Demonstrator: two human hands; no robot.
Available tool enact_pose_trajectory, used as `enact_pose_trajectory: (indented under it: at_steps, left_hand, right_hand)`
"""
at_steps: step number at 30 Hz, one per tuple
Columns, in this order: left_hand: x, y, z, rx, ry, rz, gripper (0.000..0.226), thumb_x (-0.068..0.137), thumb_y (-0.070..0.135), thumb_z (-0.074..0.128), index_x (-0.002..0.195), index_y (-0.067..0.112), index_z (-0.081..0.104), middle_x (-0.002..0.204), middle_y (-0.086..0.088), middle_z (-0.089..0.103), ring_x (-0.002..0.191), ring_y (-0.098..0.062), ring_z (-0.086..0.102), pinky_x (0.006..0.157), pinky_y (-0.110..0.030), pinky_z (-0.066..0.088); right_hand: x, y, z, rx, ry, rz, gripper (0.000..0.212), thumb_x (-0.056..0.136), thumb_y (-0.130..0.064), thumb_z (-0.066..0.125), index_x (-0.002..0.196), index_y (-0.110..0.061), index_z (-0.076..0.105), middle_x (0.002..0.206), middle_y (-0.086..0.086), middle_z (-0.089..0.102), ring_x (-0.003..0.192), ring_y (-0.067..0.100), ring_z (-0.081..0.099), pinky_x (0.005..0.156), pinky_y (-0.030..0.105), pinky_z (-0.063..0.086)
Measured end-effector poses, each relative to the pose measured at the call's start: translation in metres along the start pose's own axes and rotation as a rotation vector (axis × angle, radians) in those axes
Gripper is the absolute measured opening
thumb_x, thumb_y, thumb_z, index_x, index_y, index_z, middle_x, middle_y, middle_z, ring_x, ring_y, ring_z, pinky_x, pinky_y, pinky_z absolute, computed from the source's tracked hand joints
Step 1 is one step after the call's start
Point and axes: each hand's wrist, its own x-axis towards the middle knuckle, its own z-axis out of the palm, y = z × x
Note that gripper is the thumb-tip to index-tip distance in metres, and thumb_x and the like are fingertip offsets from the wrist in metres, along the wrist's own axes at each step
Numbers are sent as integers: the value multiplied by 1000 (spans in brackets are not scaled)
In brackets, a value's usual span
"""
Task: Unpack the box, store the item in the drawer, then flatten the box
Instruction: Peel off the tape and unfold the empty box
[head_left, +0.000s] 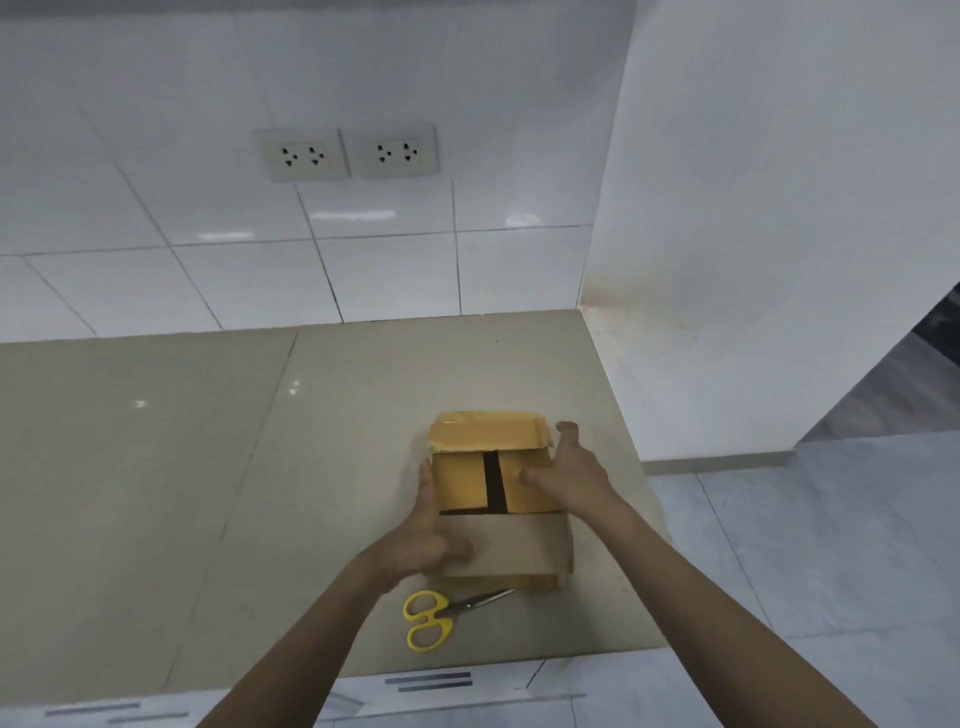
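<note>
A brown cardboard box (470, 486) stands on the beige counter near its right end. The far flap is folded back and up. Two inner flaps lie almost closed with a dark gap between them, so whatever is inside stays hidden. The near flap hangs forward over the front. My left hand (428, 538) presses the box's left side and the near flap, thumb on the cardboard. My right hand (569, 475) rests on the right inner flap with fingers spread. Handles of a drawer front (428, 682) show below the counter edge.
Yellow-handled scissors (441, 616) lie on the counter (208, 493) just in front of the box, blades under its front edge. A tiled wall with two sockets (345, 153) rises behind. The counter ends at the right against a white wall (727, 260), with grey floor beyond.
</note>
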Motion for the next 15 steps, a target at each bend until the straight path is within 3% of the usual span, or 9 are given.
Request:
enact_pose_trajectory:
  at_steps: [1, 3, 4, 7, 10, 11, 13, 15]
  left_hand:
    - [1, -1, 4, 79, 49, 38, 126, 76, 14, 68, 138, 28, -40, 148, 3, 11, 128, -18, 33, 90, -23, 50]
    - [7, -3, 7, 176, 129, 124, 124, 65, 21, 67, 144, 26, -29, 153, 2, 4, 141, -21, 18, 111, -39, 35]
    - [9, -1, 5, 169, 142, 135, 119, 62, 26, 64, 147, 28, -19, 152, 3, 9, 141, -21, 19, 113, -43, 31]
    - [17, 6, 1, 168, 215, 62, 98, 63, 57, 59, 145, 30, 11, 145, 1, 33, 131, -24, 39, 106, -48, 38]
    - [26, 21, -4, 429, 430, -73, 102, 60, 87, 43, 130, 13, 34, 126, -7, 54, 113, -31, 55, 92, -48, 48]
    - [30, 27, -3, 496, 485, -86, 104, 59, 89, 42, 127, 11, 36, 123, -9, 57, 110, -32, 57, 89, -47, 50]
    - [35, 38, 2, 576, 534, -100, 103, 59, 86, 51, 126, 10, 35, 123, -12, 55, 111, -33, 55, 87, -45, 51]
    - [39, 43, 4, 603, 533, -121, 98, 62, 73, 65, 128, 9, 31, 126, -14, 51, 115, -33, 52, 86, -41, 48]
  right_hand:
    - [-2, -4, 8, -72, 45, -14, 98, 75, -42, 75, 146, -17, 11, 131, 13, 50, 116, 34, 53, 85, 37, 46]
    - [-6, -10, 24, -243, 115, -39, 115, 68, -49, 78, 149, -21, 1, 131, 13, 44, 116, 34, 50, 81, 39, 47]
    - [-6, -11, 30, -316, 134, -50, 120, 67, -49, 79, 150, -22, -4, 130, 14, 42, 114, 34, 49, 78, 39, 46]
    - [-4, -11, 32, -298, 150, -66, 115, 72, -43, 72, 150, -23, -11, 123, 16, 46, 106, 36, 52, 72, 36, 43]
    - [-3, -15, 14, -70, 145, -53, 94, 87, -39, 56, 150, -24, -12, 94, 8, 61, 76, 24, 61, 63, 30, 46]
    - [-1, -14, 6, 0, 153, -16, 83, 93, -36, 51, 151, -23, -8, 89, 6, 62, 71, 21, 61, 60, 29, 47]
    - [4, -10, -12, 56, 133, 31, 56, 98, -31, 42, 148, -18, 19, 105, 10, 63, 82, 26, 61, 66, 31, 50]
    - [8, -3, -25, 38, 83, 19, 30, 98, -24, 38, 123, -11, 47, 116, 14, 58, 93, 30, 55, 62, 31, 49]
